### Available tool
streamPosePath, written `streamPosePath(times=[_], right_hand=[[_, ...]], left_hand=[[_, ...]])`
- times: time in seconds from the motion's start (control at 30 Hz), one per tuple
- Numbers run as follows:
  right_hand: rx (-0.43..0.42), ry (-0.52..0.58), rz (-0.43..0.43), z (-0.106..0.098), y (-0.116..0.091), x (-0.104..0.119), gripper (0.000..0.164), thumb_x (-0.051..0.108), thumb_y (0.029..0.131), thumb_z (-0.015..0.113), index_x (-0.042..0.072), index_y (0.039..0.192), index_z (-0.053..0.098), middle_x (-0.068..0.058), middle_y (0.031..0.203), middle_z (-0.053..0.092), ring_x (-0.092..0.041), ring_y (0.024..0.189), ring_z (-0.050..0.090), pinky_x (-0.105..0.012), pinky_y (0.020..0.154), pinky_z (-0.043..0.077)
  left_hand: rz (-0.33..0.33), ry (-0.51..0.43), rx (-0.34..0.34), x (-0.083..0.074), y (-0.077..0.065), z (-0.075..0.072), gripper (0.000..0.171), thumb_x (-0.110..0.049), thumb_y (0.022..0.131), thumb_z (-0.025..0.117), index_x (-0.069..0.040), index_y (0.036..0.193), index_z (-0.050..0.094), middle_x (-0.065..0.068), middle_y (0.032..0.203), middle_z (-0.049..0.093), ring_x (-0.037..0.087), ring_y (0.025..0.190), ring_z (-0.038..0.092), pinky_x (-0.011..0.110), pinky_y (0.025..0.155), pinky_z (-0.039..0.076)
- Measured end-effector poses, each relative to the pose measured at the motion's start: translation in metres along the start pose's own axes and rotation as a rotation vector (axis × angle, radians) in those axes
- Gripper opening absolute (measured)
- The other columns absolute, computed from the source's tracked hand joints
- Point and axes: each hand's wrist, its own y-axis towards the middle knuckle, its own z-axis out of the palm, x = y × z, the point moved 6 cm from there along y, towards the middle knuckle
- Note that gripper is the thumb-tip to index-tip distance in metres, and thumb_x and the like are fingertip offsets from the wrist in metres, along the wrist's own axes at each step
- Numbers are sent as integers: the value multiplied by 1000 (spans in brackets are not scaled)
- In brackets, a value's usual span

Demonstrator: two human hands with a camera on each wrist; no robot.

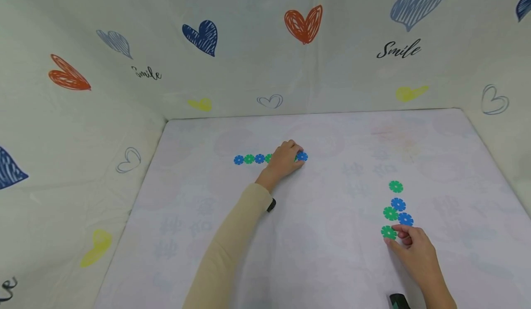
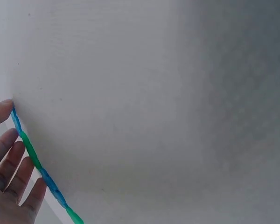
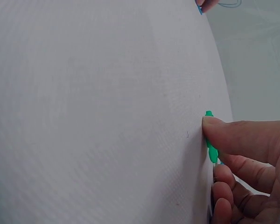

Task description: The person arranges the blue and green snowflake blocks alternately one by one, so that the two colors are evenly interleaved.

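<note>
Because the row of discs [image 1: 259,159] runs along the desk's [image 1: 332,244] far edge, well in from the far left corner, the left hand [image 1: 284,157] has to reach out over it and hides its middle. Blue and green alternate in the part that shows, the discs set rim to rim; whether they are locked together I cannot tell. At the row's right end the left hand pinches the end blue disc [image 1: 304,156], thumb on the near side and a finger on the far side, a hold that probably keeps that end from sliding. In the left wrist view the other fingers lie along the row, which seems to help keep it straight.

Nearer the desk's right edge, the right hand [image 1: 415,249] pinches the held green disc [image 1: 387,232] by its rim between thumb and forefinger, likely because so thin a piece offers little else to grasp; this leaves most of its face uncovered. Just beyond it, towards the far right corner, lie the upper green disc [image 1: 396,187], the upper blue disc [image 1: 398,204], the lower green disc [image 1: 391,213] and the lower blue disc [image 1: 405,219], loosely clustered, presumably kept there for easy reach of the right hand
</note>
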Motion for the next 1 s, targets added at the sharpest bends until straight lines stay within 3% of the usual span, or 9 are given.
streamPosePath(times=[1.0], right_hand=[[-19,12,-3,0,0,0,45,10,82,69,-3,121,51,-19,104,45,-29,94,43,-44,81,43]], left_hand=[[2,15,-43,-2,1,1,36,-34,90,60,-14,119,59,2,115,54,18,108,49,31,93,43]])
